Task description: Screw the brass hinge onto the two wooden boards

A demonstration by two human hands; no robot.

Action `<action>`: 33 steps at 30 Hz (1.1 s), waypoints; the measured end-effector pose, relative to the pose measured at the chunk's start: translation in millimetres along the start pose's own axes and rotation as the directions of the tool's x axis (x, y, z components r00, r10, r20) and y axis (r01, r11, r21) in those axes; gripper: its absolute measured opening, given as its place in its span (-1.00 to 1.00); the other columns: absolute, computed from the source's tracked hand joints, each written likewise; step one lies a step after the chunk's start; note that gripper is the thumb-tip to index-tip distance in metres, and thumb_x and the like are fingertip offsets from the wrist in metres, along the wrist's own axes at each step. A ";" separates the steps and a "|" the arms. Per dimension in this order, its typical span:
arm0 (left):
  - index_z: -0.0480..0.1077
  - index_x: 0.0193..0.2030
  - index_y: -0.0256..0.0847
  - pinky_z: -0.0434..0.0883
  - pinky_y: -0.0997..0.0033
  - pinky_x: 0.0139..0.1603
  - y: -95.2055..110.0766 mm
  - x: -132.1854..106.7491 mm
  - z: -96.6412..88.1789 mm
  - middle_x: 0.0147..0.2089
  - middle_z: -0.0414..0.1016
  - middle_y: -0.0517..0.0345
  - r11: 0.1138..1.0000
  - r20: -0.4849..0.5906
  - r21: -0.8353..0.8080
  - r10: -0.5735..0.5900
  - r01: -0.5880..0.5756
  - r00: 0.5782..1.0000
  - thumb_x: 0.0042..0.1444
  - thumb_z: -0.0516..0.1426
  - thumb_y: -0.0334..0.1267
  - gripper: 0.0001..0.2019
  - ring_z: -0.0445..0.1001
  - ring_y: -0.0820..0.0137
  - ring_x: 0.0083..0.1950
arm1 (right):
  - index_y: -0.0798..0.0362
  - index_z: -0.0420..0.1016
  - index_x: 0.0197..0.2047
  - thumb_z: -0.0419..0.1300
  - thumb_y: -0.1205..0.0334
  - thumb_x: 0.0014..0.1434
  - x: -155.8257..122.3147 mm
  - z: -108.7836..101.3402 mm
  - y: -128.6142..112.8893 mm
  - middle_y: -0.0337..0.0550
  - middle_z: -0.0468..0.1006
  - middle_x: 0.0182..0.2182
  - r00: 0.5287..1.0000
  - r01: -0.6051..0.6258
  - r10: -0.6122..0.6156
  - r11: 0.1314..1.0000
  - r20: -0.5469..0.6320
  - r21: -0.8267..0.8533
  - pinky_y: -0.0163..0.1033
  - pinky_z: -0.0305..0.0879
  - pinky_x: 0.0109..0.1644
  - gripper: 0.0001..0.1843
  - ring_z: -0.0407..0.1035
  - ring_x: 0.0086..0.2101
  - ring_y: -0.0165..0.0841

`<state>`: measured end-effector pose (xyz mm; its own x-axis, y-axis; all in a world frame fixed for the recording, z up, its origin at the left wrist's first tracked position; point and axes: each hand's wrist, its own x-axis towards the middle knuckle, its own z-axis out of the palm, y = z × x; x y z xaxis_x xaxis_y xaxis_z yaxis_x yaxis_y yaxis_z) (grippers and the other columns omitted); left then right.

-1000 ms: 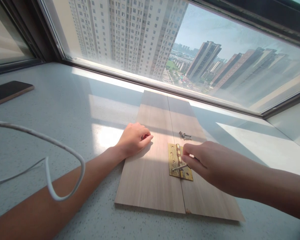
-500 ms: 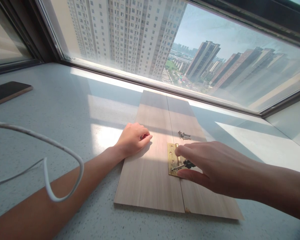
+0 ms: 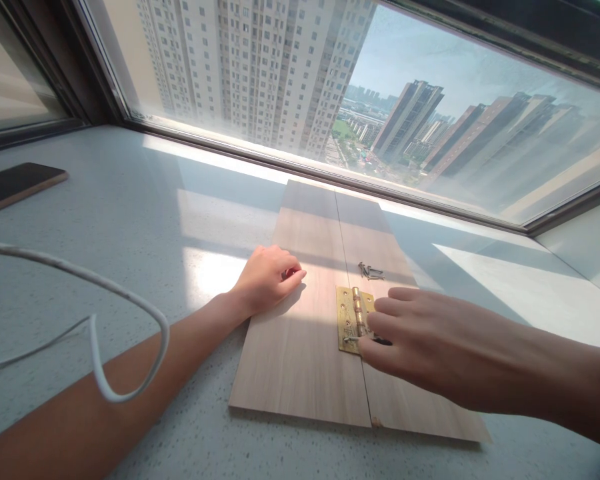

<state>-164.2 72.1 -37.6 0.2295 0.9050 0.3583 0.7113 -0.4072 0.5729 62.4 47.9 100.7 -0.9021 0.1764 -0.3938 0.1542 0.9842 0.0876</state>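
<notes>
A brass hinge lies opened flat across the seam between two pale wooden boards. My right hand is closed around a screwdriver, its fingers hiding most of the dark handle and part of the hinge's right leaf. The screwdriver's thin metal shaft reaches left, its tip at the lower hole of the left leaf. My left hand rests on the left board, fingers curled together; whether anything is inside cannot be seen. Several loose screws lie just beyond the hinge.
The boards lie on a speckled white sill below a large window. A phone lies at far left. A white cable loops in front of my left forearm.
My right hand has rolled over and shifted slightly right, its fingers curling further round the screwdriver and uncovering more of the hinge barrel. My left hand stays in place.
</notes>
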 end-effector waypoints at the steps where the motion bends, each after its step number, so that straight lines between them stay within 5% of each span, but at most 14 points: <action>1: 0.44 -0.49 -0.19 0.17 0.30 -0.26 -0.1 0.0 0.2 -0.48 0.46 0.20 1.000 0.000 0.001 0.002 -0.002 1.000 0.19 0.07 -0.21 -0.73 0.33 0.38 -0.36 | 0.00 0.32 -0.36 -0.02 0.42 0.24 -1.4 0.8 -0.8 -0.17 0.42 -0.47 0.999 -0.036 0.036 0.999 -0.018 0.041 -0.20 -0.05 -0.37 -0.80 0.20 -0.47 -0.32; 3: 0.44 -0.49 -0.19 0.17 0.30 -0.26 -0.3 0.0 0.4 -0.48 0.46 0.20 1.000 -0.001 0.003 0.005 -0.005 1.000 0.19 0.07 -0.21 -0.73 0.33 0.38 -0.35 | 0.00 0.30 -0.34 0.01 0.31 0.27 -1.8 3.1 -4.0 -0.17 0.43 -0.43 0.970 -0.234 0.241 0.960 -0.031 0.155 -0.21 -0.02 -0.39 -0.86 0.26 -0.44 -0.31; 6: 0.44 -0.49 -0.20 0.18 0.31 -0.26 -0.6 0.1 0.4 -0.49 0.45 0.21 1.000 -0.003 0.004 0.006 -0.006 1.000 0.19 0.08 -0.21 -0.74 0.33 0.39 -0.36 | -0.02 0.24 -0.34 0.02 0.03 0.26 2.3 4.8 -10.4 -0.17 0.42 -0.47 0.814 -0.576 0.579 0.789 0.058 0.213 -0.23 -0.09 -0.49 -0.77 0.27 -0.49 -0.27; 9: 0.44 -0.50 -0.20 0.18 0.31 -0.27 -0.6 0.2 0.1 -0.49 0.45 0.22 1.000 -0.003 0.003 0.007 -0.007 1.000 0.18 0.09 -0.22 -0.74 0.32 0.39 -0.36 | -0.04 0.16 -0.35 -0.19 -0.01 0.32 5.8 3.2 -14.3 -0.23 0.33 -0.60 0.740 -0.672 0.649 0.720 0.174 0.173 -0.22 -0.14 -0.53 -0.69 0.17 -0.60 -0.29; 13: 0.43 -0.50 -0.20 0.17 0.32 -0.28 -0.7 0.1 -0.4 -0.50 0.45 0.21 1.000 0.000 0.004 0.005 -0.005 1.000 0.18 0.09 -0.22 -0.74 0.32 0.39 -0.37 | -0.04 0.05 -0.38 -0.19 0.15 0.31 3.3 3.0 -12.2 -0.27 0.28 -0.61 0.807 -0.588 0.549 0.779 0.217 0.217 -0.22 -0.11 -0.51 -0.78 0.08 -0.62 -0.36; 21: 0.44 -0.50 -0.20 0.17 0.33 -0.28 -2.5 0.4 0.8 -0.50 0.44 0.21 1.000 -0.005 0.011 0.023 -0.023 1.000 0.18 0.09 -0.22 -0.75 0.33 0.39 -0.37 | 0.01 0.22 -0.42 -0.04 0.36 0.25 -6.8 -1.0 3.2 -0.18 0.40 -0.45 0.974 -0.225 0.224 0.941 0.034 0.253 -0.19 0.01 -0.34 -0.80 0.21 -0.43 -0.31; 25: 0.44 -0.50 -0.21 0.18 0.33 -0.28 -2.3 0.0 0.7 -0.49 0.45 0.22 1.000 -0.010 0.003 0.022 -0.022 1.000 0.17 0.10 -0.22 -0.75 0.33 0.40 -0.37 | -0.01 0.28 -0.29 -0.01 0.15 0.30 -10.5 4.4 0.0 -0.18 0.44 -0.46 0.934 -0.347 0.357 0.920 -0.022 0.181 -0.23 -0.03 -0.41 -0.84 0.27 -0.46 -0.29; 29: 0.44 -0.50 -0.21 0.18 0.34 -0.28 -2.0 -0.1 0.2 -0.50 0.45 0.22 1.000 -0.005 -0.003 0.024 -0.024 1.000 0.17 0.10 -0.22 -0.75 0.33 0.40 -0.38 | -0.02 0.20 -0.32 -0.17 0.05 0.34 -9.3 10.0 -8.8 -0.30 0.25 -0.69 0.851 -0.524 0.526 0.847 0.008 0.089 -0.24 -0.29 -0.56 -0.71 0.07 -0.70 -0.36; 33: 0.44 -0.50 -0.21 0.18 0.34 -0.28 -2.1 0.2 0.4 -0.50 0.45 0.22 1.000 -0.010 -0.002 0.024 -0.024 1.000 0.17 0.11 -0.23 -0.76 0.33 0.40 -0.37 | -0.01 0.15 -0.38 -0.11 0.26 0.28 -4.8 7.6 -8.6 -0.28 0.28 -0.64 0.899 -0.438 0.434 0.889 0.060 0.129 -0.25 -0.16 -0.55 -0.81 0.13 -0.65 -0.38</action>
<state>-165.3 73.2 -39.1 0.2403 0.8935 0.3794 0.7043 -0.4295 0.5652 68.5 38.8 94.9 -0.7197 0.5871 -0.3707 0.5845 0.8004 0.1329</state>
